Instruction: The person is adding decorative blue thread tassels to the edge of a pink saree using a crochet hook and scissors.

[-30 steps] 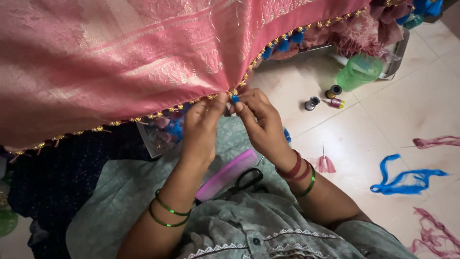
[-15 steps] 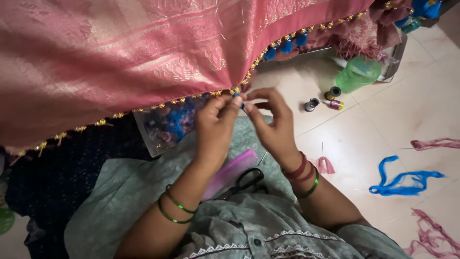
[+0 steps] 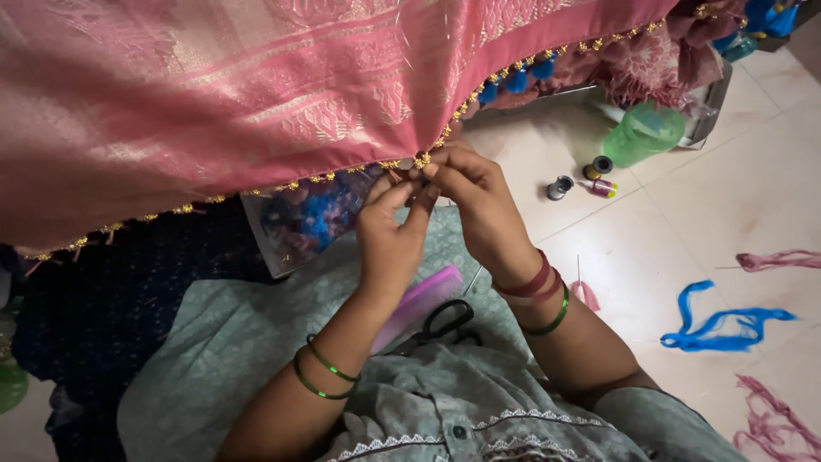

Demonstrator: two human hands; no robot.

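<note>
A large pink woven cloth (image 3: 214, 94) hangs across the upper view, its lower edge trimmed with small gold beads (image 3: 295, 183). My left hand (image 3: 392, 231) and my right hand (image 3: 475, 201) meet at that beaded edge, fingertips pinched together on the trim near a gold bead. What lies between the fingertips is too small to make out. Green bangles ring my left wrist; red and green bangles ring my right.
Black scissors (image 3: 445, 323) and a pink comb-like tool (image 3: 419, 301) lie on my lap. Thread spools (image 3: 581, 178) and a green plastic bottle (image 3: 643, 133) stand on the tiled floor. Blue threads (image 3: 723, 318) and pink threads (image 3: 778, 258) lie at right. A clear bag of blue tassels (image 3: 312, 221) sits under the cloth.
Both hands have shifted slightly left and up along the beaded edge, staying pinched on it. The cloth edge has moved with them.
</note>
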